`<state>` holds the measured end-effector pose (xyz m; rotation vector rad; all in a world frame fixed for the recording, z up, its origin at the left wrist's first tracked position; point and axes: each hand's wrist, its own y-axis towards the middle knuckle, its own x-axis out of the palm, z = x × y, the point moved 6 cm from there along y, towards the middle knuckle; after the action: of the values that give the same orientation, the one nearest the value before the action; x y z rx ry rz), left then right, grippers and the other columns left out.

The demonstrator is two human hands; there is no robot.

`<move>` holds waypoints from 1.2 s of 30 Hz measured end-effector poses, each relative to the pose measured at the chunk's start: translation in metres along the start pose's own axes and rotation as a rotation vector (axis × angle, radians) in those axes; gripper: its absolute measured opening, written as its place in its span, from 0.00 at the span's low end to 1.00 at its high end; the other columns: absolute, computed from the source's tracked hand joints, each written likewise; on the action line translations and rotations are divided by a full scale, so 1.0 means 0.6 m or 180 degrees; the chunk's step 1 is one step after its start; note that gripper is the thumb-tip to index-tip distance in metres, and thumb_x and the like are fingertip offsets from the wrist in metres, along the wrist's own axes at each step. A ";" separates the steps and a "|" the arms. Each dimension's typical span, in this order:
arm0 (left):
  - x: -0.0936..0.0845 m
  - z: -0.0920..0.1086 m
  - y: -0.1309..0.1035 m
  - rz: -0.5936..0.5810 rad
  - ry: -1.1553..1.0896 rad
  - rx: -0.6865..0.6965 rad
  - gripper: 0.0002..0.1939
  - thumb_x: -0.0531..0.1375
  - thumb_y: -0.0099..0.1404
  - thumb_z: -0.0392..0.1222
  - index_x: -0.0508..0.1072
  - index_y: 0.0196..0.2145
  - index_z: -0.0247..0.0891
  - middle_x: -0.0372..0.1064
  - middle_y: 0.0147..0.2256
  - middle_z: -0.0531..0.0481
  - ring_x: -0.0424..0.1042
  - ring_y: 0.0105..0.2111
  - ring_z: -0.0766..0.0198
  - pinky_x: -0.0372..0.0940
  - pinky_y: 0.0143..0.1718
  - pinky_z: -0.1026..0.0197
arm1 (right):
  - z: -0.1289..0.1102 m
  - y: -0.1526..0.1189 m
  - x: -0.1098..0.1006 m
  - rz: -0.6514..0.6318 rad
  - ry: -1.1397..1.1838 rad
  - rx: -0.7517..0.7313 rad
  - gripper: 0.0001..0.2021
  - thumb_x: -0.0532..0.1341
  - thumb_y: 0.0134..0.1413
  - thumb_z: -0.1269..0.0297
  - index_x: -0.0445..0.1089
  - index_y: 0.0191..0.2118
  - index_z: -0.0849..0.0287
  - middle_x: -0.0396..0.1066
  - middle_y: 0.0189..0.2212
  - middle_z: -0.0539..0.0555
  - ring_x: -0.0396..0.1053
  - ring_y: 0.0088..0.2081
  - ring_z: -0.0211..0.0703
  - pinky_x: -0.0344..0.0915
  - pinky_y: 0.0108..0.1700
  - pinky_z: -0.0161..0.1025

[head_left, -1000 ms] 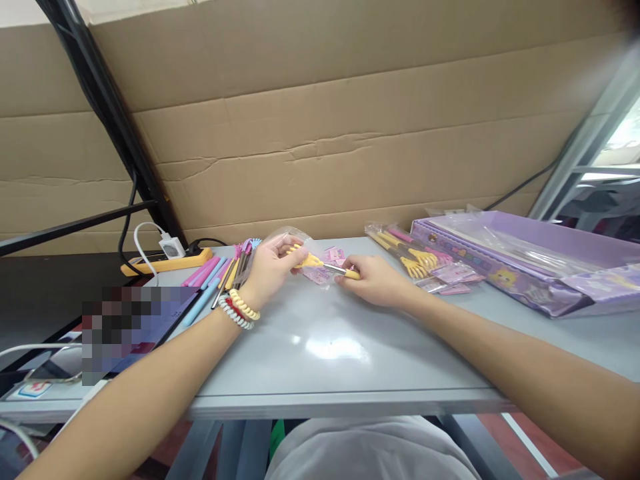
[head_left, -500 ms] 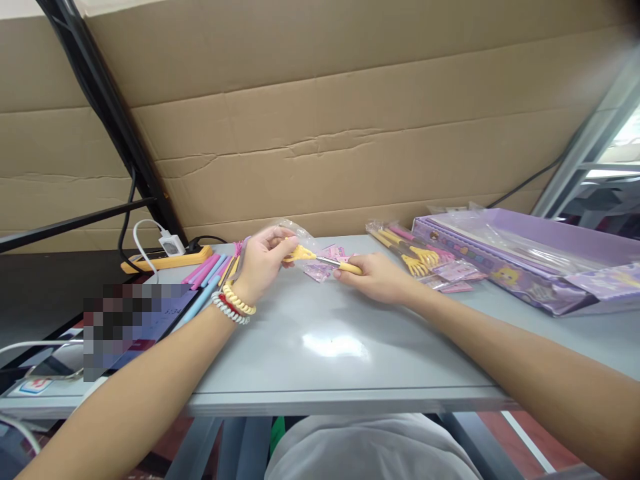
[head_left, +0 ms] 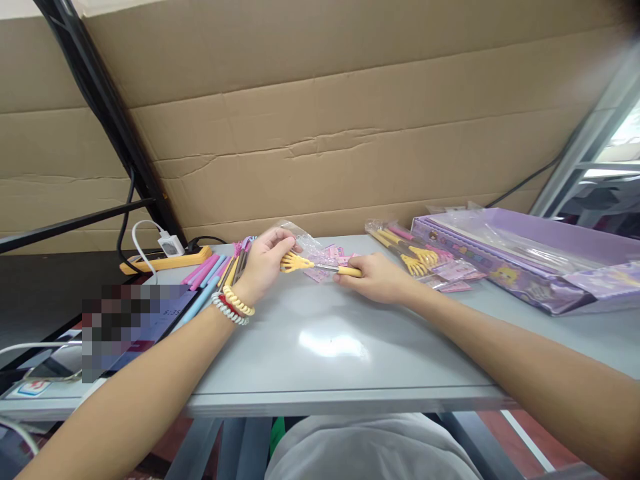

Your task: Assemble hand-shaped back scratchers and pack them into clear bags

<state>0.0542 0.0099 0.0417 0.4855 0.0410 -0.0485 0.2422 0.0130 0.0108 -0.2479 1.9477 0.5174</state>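
Note:
My right hand (head_left: 374, 277) is closed round the yellow handle of a back scratcher (head_left: 299, 263), which has a thin metal shaft. It lies nearly level, its hand-shaped yellow end pointing left. My left hand (head_left: 267, 260) pinches a clear plastic bag (head_left: 305, 241) that spreads out behind the scratcher. The scratcher's claw tips sit right by my left fingers; whether they touch is hard to tell. Small pink cards (head_left: 336, 253) lie on the table behind the shaft, partly under the bag.
Bagged back scratchers (head_left: 407, 253) lie right of centre, beside a purple box (head_left: 505, 267) with clear bags in it. More pink, blue and yellow scratchers (head_left: 213, 270) are at left, near a phone-like screen (head_left: 150, 327) and a yellow power strip (head_left: 165, 261). Cardboard (head_left: 320, 133) stands behind the grey table (head_left: 350, 373).
The scratcher's yellow claw end has come out from between my left fingers and sits slightly lower. More of the plastic bag shows behind it. My right hand has hardly moved.

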 end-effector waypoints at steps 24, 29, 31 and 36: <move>0.011 -0.003 -0.008 -0.0304 0.0483 0.0081 0.08 0.60 0.55 0.43 0.67 0.30 0.37 0.67 0.24 0.54 0.68 0.24 0.68 0.61 0.24 0.65 | 0.013 0.001 0.004 -0.0224 -0.0287 0.0369 0.21 0.53 0.52 0.45 0.67 0.25 0.58 0.69 0.22 0.54 0.62 0.23 0.40 0.50 0.24 0.35; 0.013 0.000 -0.011 -0.0342 0.0649 0.0133 0.08 0.60 0.56 0.43 0.67 0.30 0.37 0.68 0.26 0.53 0.69 0.25 0.67 0.63 0.25 0.64 | 0.014 0.001 0.004 -0.0264 -0.0368 0.0417 0.22 0.52 0.52 0.43 0.67 0.25 0.58 0.70 0.23 0.54 0.63 0.23 0.40 0.50 0.25 0.35; 0.013 0.002 -0.012 -0.0347 0.0679 0.0149 0.08 0.60 0.56 0.43 0.67 0.30 0.37 0.68 0.26 0.53 0.69 0.25 0.67 0.62 0.25 0.65 | 0.015 0.001 0.004 -0.0261 -0.0392 0.0438 0.22 0.52 0.51 0.42 0.67 0.25 0.58 0.70 0.23 0.54 0.63 0.24 0.40 0.50 0.25 0.35; 0.017 0.003 -0.015 -0.0404 0.0723 0.0150 0.07 0.60 0.56 0.43 0.68 0.31 0.37 0.68 0.27 0.52 0.69 0.27 0.66 0.63 0.26 0.64 | 0.018 0.002 0.007 -0.0246 -0.0390 0.0466 0.22 0.52 0.51 0.42 0.68 0.26 0.58 0.70 0.24 0.54 0.63 0.24 0.40 0.50 0.25 0.35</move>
<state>0.0640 0.0007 0.0387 0.5335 0.2941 -0.1189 0.2489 0.0196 0.0037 -0.1928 1.8390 0.3300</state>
